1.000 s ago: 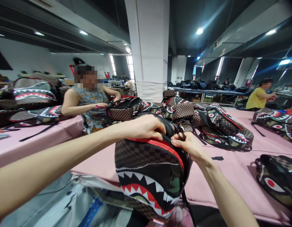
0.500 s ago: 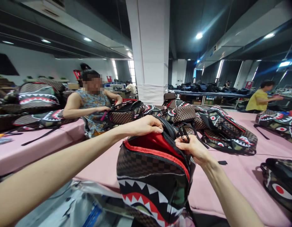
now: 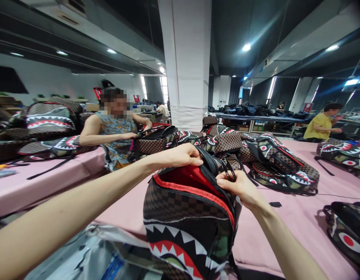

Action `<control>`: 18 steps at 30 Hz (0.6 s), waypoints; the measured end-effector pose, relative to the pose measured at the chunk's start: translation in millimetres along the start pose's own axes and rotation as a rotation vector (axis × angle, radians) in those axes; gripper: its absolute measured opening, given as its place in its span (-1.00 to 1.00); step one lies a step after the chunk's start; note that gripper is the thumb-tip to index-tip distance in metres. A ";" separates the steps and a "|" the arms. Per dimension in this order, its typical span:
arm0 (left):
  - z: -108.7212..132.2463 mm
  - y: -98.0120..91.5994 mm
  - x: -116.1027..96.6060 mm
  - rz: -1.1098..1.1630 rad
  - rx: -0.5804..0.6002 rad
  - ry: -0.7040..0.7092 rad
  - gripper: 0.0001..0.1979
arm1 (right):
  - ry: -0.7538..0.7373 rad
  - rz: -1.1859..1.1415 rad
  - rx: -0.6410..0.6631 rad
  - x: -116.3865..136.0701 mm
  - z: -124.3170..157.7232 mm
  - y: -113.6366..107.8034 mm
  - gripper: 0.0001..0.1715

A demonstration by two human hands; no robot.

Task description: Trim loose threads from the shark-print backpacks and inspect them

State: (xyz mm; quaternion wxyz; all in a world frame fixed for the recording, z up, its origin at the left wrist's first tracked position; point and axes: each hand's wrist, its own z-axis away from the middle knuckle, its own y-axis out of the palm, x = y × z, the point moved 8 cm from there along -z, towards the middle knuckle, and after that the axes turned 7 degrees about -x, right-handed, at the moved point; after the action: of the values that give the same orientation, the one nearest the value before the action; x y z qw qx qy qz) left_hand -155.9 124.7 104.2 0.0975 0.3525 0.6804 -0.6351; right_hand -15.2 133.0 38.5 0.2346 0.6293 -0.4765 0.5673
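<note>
A brown checkered backpack [image 3: 188, 217] with a shark-mouth print stands upright in front of me at the pink table's edge. Its top is unzipped, and red lining shows inside. My left hand [image 3: 187, 156] pinches the back rim of the opening near the top. On the right side of the opening, my right hand [image 3: 236, 184] grips the zippered edge between thumb and fingers, with black zipper pulls hanging beside it.
Similar backpacks [image 3: 285, 163] are piled across the pink table [image 3: 302, 217], with another [image 3: 346, 229] at the right edge. A person in a patterned top [image 3: 117, 134] handles a bag at the left. A white pillar [image 3: 187, 66] rises behind.
Both hands keep their hold on the backpack, with hardly any movement. The view has shifted slightly. At the far right, the person in yellow has drawn their arms in.
</note>
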 end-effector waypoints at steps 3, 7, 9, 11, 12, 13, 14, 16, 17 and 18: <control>-2.2 0.7 -1.3 -0.012 -0.002 -0.019 -0.65 | -0.179 0.344 -0.164 15.4 11.8 -15.8 -0.64; -3.0 2.0 -2.2 0.013 0.012 -0.043 -0.66 | -0.574 0.800 -0.431 45.7 36.9 -26.2 -0.68; -3.2 2.4 -1.9 0.023 0.013 -0.064 -0.66 | -0.750 0.958 -0.499 56.2 47.6 -20.9 -0.83; -3.5 2.2 -2.5 0.025 0.005 -0.069 -0.65 | -0.857 1.072 -0.542 62.7 53.9 -14.7 -0.88; -3.6 2.1 -2.9 0.024 0.002 -0.068 -0.65 | -0.883 1.113 -0.559 65.1 55.5 -12.4 -0.88; -3.6 2.0 -3.2 0.023 -0.002 -0.067 -0.66 | -0.897 1.145 -0.578 67.2 56.4 -11.0 -0.87; -3.6 1.8 -3.2 0.021 -0.006 -0.068 -0.66 | -0.903 1.171 -0.594 69.1 57.0 -10.1 -0.86; -3.5 1.8 -2.3 0.018 -0.009 -0.074 -0.67 | -0.912 1.200 -0.608 72.3 57.9 -8.9 -0.86; -3.4 1.9 -1.7 0.017 -0.009 -0.078 -0.67 | -0.916 1.204 -0.609 73.6 58.4 -8.5 -0.87; -3.4 2.0 -1.2 0.018 -0.010 -0.081 -0.68 | -0.920 1.205 -0.608 74.8 59.0 -8.2 -0.87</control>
State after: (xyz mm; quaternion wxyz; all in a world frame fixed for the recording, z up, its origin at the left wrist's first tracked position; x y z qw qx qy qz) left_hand -152.8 127.4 103.9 0.1325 0.3321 0.6757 -0.6447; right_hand 13.5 62.3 96.1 -0.1693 0.3440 -0.9148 0.1268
